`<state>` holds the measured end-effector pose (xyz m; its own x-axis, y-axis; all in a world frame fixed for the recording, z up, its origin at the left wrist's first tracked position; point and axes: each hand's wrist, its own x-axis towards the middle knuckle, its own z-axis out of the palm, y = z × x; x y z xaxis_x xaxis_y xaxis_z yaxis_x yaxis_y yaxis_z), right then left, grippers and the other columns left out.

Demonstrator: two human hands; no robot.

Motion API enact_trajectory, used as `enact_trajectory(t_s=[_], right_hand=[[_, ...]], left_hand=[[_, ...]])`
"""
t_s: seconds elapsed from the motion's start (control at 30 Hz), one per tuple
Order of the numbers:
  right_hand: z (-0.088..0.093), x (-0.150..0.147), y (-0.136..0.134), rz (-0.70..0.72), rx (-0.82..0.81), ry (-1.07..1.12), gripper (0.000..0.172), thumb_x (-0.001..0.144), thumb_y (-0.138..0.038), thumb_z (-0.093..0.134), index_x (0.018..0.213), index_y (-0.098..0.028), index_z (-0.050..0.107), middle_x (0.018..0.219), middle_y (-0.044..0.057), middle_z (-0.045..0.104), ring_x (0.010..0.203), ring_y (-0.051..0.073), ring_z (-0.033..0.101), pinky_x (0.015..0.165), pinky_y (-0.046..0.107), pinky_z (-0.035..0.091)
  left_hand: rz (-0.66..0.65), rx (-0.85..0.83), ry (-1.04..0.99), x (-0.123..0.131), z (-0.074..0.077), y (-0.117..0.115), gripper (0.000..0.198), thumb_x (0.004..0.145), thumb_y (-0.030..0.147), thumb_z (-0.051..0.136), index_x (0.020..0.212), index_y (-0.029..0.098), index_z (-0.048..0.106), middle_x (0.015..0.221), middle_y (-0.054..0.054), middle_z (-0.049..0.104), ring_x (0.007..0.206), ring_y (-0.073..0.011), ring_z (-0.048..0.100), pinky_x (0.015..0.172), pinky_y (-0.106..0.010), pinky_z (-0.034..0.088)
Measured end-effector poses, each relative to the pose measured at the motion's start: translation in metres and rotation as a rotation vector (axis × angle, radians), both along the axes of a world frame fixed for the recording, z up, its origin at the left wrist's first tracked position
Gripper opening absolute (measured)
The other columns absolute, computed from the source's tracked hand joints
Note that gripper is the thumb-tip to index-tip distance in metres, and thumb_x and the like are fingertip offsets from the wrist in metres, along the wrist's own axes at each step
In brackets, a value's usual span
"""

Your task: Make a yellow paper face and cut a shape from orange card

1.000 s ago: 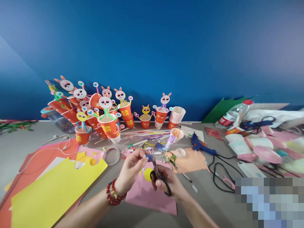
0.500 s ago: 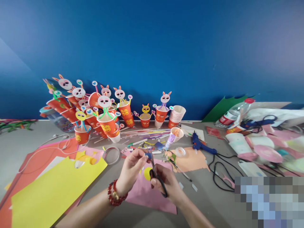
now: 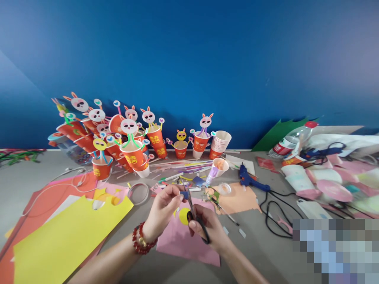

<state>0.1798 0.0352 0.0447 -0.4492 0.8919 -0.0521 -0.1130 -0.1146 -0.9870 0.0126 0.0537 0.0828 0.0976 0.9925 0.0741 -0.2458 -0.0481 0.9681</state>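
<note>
My left hand, with a red bead bracelet on its wrist, pinches a small blue paper piece between thumb and fingers. My right hand grips black-handled scissors, whose blades point up at the blue piece. Both hands hover over a pink paper sheet with a yellow disc on it.
Yellow and orange paper sheets lie at the left. Orange paper cups with bunny faces stand along the blue wall. A blue glue gun with a black cord, a bottle, a cup stack and straws fill the right and middle.
The scissor handles have closed a little on the blue piece. Both hands stay in nearly the same place.
</note>
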Motion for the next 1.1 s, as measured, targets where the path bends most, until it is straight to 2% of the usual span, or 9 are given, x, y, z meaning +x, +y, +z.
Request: enact_trajectory(t_s=[0.33,0.63,0.87,1.1], right_hand=[[-0.006,0.003,0.002,-0.008,-0.046,-0.003,0.06,0.063,-0.07,0.076,0.067,-0.021,0.041,0.061,-0.007,0.041,0.047,0.008,0.045,0.045,0.022,0.041],[-0.009,0.008,0.004,-0.013,-0.066,-0.069,0.063,0.058,-0.072,0.077,0.065,-0.022,0.038,0.054,-0.008,0.042,0.042,0.008,0.042,0.042,0.022,0.042],[-0.012,0.01,0.003,-0.021,-0.021,-0.097,0.06,0.062,-0.07,0.076,0.065,-0.022,0.039,0.054,-0.008,0.041,0.041,0.009,0.046,0.04,0.021,0.039],[-0.012,0.012,0.003,-0.024,-0.006,-0.096,0.059,0.064,-0.068,0.076,0.065,-0.022,0.039,0.054,-0.008,0.041,0.04,0.009,0.048,0.038,0.02,0.036]], left_hand=[[-0.084,0.006,-0.008,-0.002,0.001,0.002,0.023,0.086,0.032,0.065,0.074,0.019,0.051,0.088,-0.004,0.059,0.081,-0.0172,0.053,0.076,-0.029,0.042],[-0.104,-0.001,0.0,-0.005,0.0,0.004,0.025,0.084,0.033,0.067,0.071,0.018,0.052,0.087,-0.005,0.063,0.082,-0.0176,0.057,0.072,-0.027,0.042],[-0.134,-0.004,-0.022,-0.006,0.004,0.004,0.026,0.084,0.033,0.067,0.069,0.018,0.053,0.089,-0.006,0.067,0.083,-0.0182,0.059,0.073,-0.027,0.042],[-0.126,0.009,-0.013,-0.008,0.006,0.005,0.027,0.082,0.036,0.07,0.069,0.017,0.054,0.085,-0.005,0.064,0.083,-0.0183,0.058,0.074,-0.028,0.042]])
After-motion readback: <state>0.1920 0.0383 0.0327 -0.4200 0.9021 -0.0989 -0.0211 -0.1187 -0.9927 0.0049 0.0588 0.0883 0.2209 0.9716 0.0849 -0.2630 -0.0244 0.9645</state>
